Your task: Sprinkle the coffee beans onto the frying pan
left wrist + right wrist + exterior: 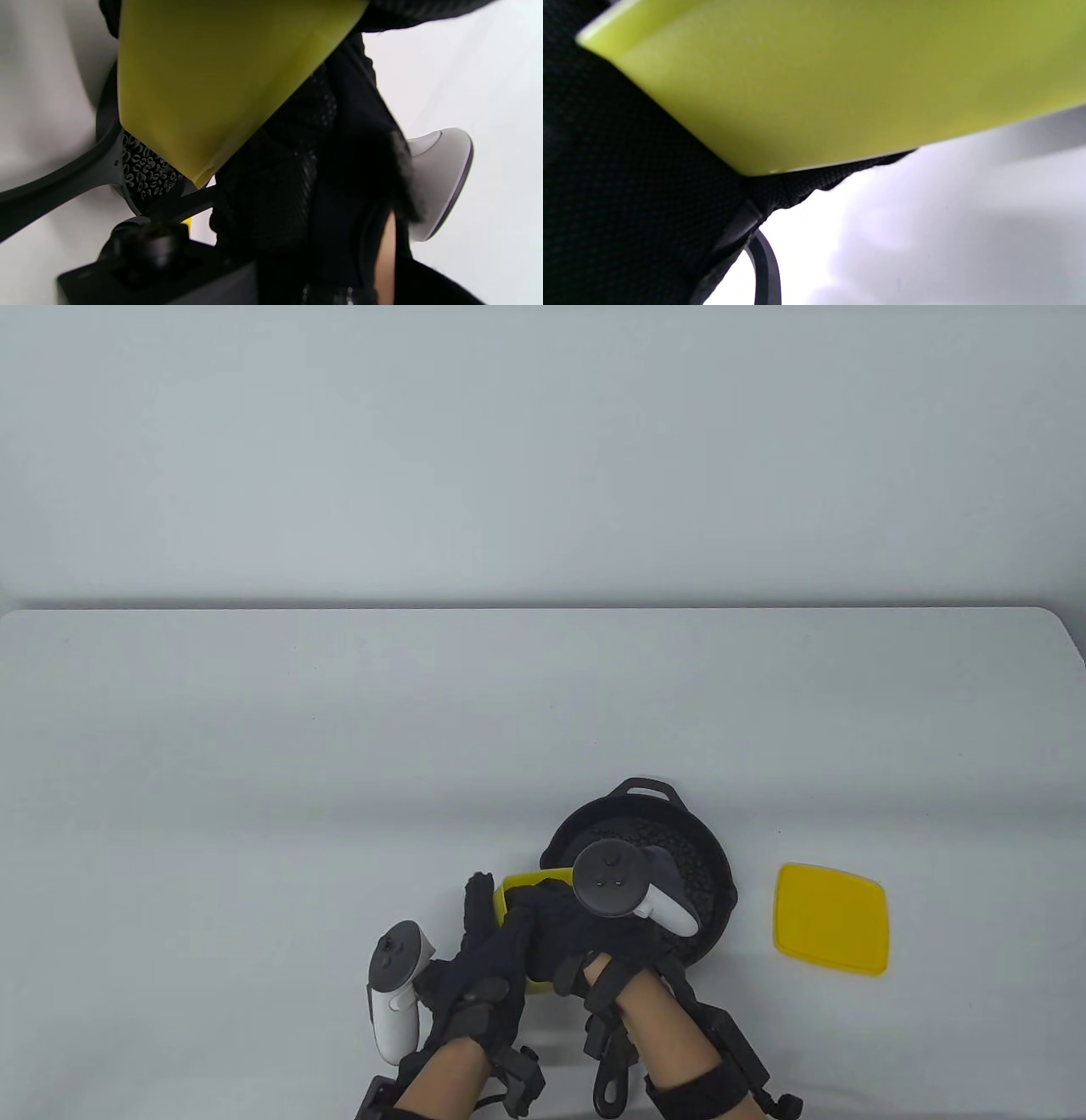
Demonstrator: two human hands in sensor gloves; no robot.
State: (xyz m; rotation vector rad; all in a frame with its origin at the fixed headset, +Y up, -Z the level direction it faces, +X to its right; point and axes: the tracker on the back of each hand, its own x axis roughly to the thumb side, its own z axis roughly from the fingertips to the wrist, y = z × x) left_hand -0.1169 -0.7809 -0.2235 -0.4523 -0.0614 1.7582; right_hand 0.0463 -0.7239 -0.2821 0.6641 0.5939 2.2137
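Observation:
A black frying pan (632, 806) sits near the table's front edge, with coffee beans (689, 872) spread over its bottom. Its long handle (611, 1082) points toward me between my wrists. Both hands hold a yellow container (516, 892) at the pan's left rim. My left hand (479, 954) lies against its left side with fingers stretched along it. My right hand (585, 929) grips it from the right, above the pan. The left wrist view shows the container's yellow underside (203, 84) lifted over the beans (144, 171). The right wrist view shows that underside (840, 84) and black glove (628, 190).
A yellow square lid (831, 918) lies flat on the table to the right of the pan. The white table (339, 746) stretches to the far edge and to the left.

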